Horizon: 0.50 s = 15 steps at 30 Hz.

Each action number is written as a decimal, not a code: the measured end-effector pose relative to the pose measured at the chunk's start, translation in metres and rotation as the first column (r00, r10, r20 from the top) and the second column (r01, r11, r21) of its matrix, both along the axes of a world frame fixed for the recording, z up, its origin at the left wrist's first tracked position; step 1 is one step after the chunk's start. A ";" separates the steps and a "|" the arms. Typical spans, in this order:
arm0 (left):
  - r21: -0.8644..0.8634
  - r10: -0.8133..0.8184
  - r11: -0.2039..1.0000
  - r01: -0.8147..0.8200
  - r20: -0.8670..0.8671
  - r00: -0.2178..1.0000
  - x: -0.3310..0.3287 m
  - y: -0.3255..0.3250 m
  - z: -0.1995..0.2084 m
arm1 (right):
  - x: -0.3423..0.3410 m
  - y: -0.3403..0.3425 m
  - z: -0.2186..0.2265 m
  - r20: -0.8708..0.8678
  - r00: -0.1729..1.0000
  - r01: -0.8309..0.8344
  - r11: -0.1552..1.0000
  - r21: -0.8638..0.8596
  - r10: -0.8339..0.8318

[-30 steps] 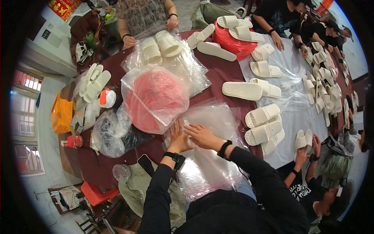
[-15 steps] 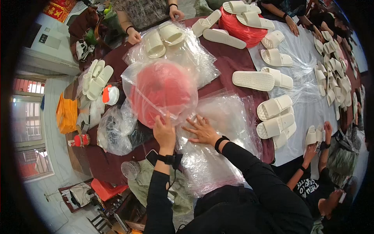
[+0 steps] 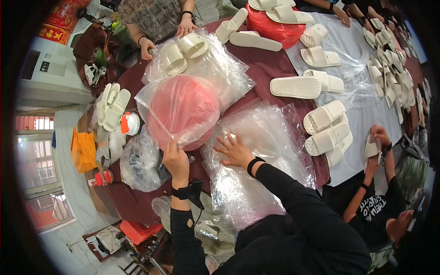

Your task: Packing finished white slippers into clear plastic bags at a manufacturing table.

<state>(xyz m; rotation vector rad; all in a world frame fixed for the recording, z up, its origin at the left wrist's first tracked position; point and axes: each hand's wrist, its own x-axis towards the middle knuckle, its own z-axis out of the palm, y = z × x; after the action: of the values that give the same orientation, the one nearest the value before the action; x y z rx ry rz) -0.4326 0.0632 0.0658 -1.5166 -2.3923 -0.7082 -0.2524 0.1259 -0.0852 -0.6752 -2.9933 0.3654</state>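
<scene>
My left hand (image 3: 176, 164) pinches the edge of a clear plastic bag (image 3: 145, 101) between thumb and fingers. The bag is spread over a rounded red bundle (image 3: 185, 110), which shows through the film. My right hand (image 3: 236, 152) lies with fingers spread on a stack of clear plastic bags (image 3: 270, 142), just right of the red bundle. A crumpled clear bag with something dark in it (image 3: 142, 158) sits left of my left hand.
Cream slippers (image 3: 327, 128) lie along the right, others (image 3: 185, 50) on bags across the table near another person's hands (image 3: 186, 25). A red twine ball (image 3: 275, 27) stands at the back. At right, a co-worker's hands (image 3: 378, 140) hold a slipper.
My left hand has moved left and slightly down, drawing the pinched bag edge away from my right hand. My right hand stays spread on the stack. The view has shifted a little.
</scene>
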 end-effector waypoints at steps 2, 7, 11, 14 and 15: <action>0.013 -0.027 1.000 0.027 0.039 0.999 -0.001 -0.002 0.003 | -0.004 -0.002 -0.004 -0.002 1.000 0.012 1.000 -0.010 -0.012; -0.034 -0.085 0.995 0.089 0.104 0.991 0.004 -0.011 -0.010 | -0.008 -0.001 -0.007 -0.030 0.999 0.037 0.999 -0.035 -0.038; -0.061 -0.164 0.982 0.178 0.192 0.968 0.014 -0.016 -0.018 | -0.009 0.001 -0.009 0.003 1.000 0.030 0.999 -0.019 -0.030; -0.017 -0.168 0.984 0.176 0.219 0.961 0.018 -0.015 -0.017 | -0.007 0.000 -0.008 0.021 0.999 0.046 0.999 -0.017 -0.046; -0.006 -0.162 0.986 0.169 0.243 0.956 0.019 -0.014 -0.014 | -0.008 0.000 -0.005 0.000 0.998 0.069 0.997 -0.021 -0.069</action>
<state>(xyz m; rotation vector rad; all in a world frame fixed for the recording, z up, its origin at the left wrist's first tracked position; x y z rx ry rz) -0.4139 0.0492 0.0521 -1.7488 -2.4737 -0.9511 -0.2601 0.1256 -0.0900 -0.7773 -2.9599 0.3932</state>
